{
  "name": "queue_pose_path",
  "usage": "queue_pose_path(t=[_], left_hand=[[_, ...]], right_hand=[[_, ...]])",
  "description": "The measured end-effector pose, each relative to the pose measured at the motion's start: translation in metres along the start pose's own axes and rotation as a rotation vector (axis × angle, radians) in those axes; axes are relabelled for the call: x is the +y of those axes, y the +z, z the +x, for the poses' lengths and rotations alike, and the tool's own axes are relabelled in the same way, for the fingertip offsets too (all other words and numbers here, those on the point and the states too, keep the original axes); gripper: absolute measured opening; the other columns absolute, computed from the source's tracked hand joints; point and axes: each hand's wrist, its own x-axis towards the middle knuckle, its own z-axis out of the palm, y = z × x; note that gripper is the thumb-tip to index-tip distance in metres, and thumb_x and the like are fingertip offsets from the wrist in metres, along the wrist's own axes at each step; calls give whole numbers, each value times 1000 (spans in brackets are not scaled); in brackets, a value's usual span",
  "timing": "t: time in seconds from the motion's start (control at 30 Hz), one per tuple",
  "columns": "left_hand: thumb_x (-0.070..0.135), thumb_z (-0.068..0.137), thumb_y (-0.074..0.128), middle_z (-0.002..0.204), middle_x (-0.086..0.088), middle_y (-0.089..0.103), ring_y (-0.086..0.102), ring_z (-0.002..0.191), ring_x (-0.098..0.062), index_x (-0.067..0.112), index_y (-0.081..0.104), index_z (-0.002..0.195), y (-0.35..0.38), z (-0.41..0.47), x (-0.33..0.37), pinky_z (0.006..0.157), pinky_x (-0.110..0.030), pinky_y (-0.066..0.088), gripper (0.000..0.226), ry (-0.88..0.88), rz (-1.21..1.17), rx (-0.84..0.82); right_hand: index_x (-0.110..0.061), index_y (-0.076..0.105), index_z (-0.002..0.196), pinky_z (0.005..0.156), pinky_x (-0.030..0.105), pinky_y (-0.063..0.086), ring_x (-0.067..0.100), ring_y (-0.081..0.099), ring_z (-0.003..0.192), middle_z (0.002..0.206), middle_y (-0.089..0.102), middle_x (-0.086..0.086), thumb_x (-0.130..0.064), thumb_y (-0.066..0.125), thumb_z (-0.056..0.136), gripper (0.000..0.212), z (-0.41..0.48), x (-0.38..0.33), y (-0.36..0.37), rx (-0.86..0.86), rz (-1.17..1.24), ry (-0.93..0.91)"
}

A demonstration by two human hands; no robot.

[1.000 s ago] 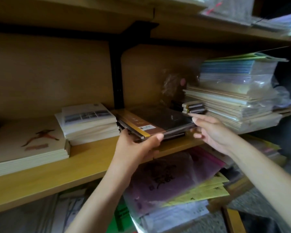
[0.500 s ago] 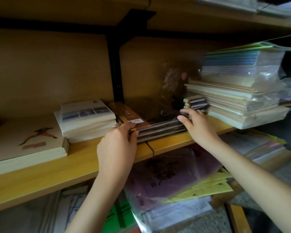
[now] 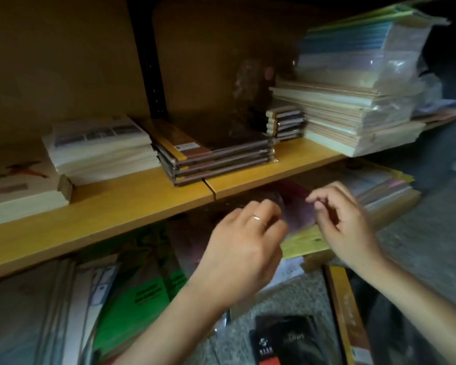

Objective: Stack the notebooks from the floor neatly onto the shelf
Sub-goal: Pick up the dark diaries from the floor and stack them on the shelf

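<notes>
A stack of dark notebooks with brown-and-yellow spines [image 3: 216,151] lies flat on the wooden shelf [image 3: 111,214], between a white booklet pile and a small dark stack. My left hand [image 3: 242,243] hangs below the shelf's front edge, fingers loosely curled, holding nothing, a ring on one finger. My right hand [image 3: 345,222] is beside it to the right, also loosely curled and empty. On the speckled floor lies a black notebook with a red corner [image 3: 287,341], near the bottom of the view, below both hands.
White booklets [image 3: 98,148] and a flat cream stack [image 3: 19,191] sit at the left. A small dark stack [image 3: 284,122] and a tall plastic-wrapped pile [image 3: 353,96] fill the right. Under the shelf lie green folders [image 3: 142,285], purple and yellow sleeves [image 3: 303,241]. A black upright [image 3: 148,59] stands behind.
Both hands have let go of the dark notebook stack and dropped below the shelf edge. The stack now rests squared on the shelf. The view has tilted down toward the floor.
</notes>
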Motion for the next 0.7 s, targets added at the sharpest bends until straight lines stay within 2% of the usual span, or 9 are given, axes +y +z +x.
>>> queue_pose_path(t=[0.1, 0.23, 0.3, 0.4, 0.47, 0.53, 0.6, 0.63, 0.7], left_hand=[[23, 79, 49, 94, -5, 59, 55, 80, -23, 14, 63, 88, 29, -8, 32, 60, -32, 45, 18, 134, -135, -225], [21, 80, 48, 94, -5, 60, 59, 80, -25, 15, 60, 85, 69, -27, 60, 59, -35, 48, 15, 281, -277, -478], [19, 81, 50, 96, -5, 60, 59, 82, -26, 15, 60, 87, 86, -35, 65, 60, -36, 49, 12, 312, -326, -563], [25, 83, 43, 98, -4, 61, 60, 86, -26, 16, 60, 90, 104, -41, 68, 63, -36, 52, 20, 322, -346, -635], [25, 83, 43, 97, -4, 61, 61, 87, -25, 17, 60, 90, 114, -44, 68, 65, -37, 52, 20, 315, -363, -667], [22, 82, 48, 98, -3, 61, 62, 86, -26, 16, 60, 90, 125, -47, 68, 66, -38, 52, 16, 306, -380, -700], [21, 83, 47, 98, -3, 61, 62, 84, -26, 16, 61, 89, 136, -50, 69, 67, -39, 51, 16, 291, -396, -726], [21, 83, 45, 97, -3, 61, 62, 83, -26, 16, 61, 88, 140, -52, 70, 66, -39, 51, 18, 285, -403, -738], [22, 82, 41, 95, -1, 62, 63, 80, -23, 16, 62, 86, 148, -54, 73, 63, -35, 52, 23, 273, -415, -751]], right_hand=[[-15, 60, 88, 61, 26, 39, 7, 50, 71, 83, 51, -13, -15, 46, 86, 13, -66, 36, -27, -92, -96, 168], [-11, 63, 88, 68, 26, 43, 32, 64, 77, 80, 62, 5, 4, 62, 79, 18, -177, 95, -55, -153, -235, 731], [-7, 63, 80, 65, 29, 43, 36, 65, 76, 76, 63, 11, -8, 69, 75, 8, -223, 107, -69, -245, -289, 967], [0, 57, 107, 76, 37, 42, 37, 55, 102, 105, 58, 23, -42, 69, 76, 54, -265, 116, -82, -397, -439, 1269], [2, 56, 111, 80, 37, 44, 34, 55, 104, 107, 57, 22, -59, 71, 68, 76, -276, 120, -86, -443, -465, 1370], [0, 63, 98, 66, 31, 46, 23, 61, 80, 88, 63, 14, -64, 72, 61, 74, -277, 123, -85, -437, -401, 1430], [-3, 64, 91, 62, 28, 42, 20, 61, 75, 85, 64, 11, -58, 78, 62, 64, -271, 124, -83, -442, -361, 1501], [-4, 63, 96, 66, 28, 43, 22, 62, 84, 92, 64, 11, -63, 78, 58, 72, -268, 127, -81, -457, -361, 1520], [-2, 58, 115, 84, 34, 49, 27, 59, 108, 114, 62, 14, -84, 69, 34, 116, -270, 139, -75, -497, -397, 1524]])
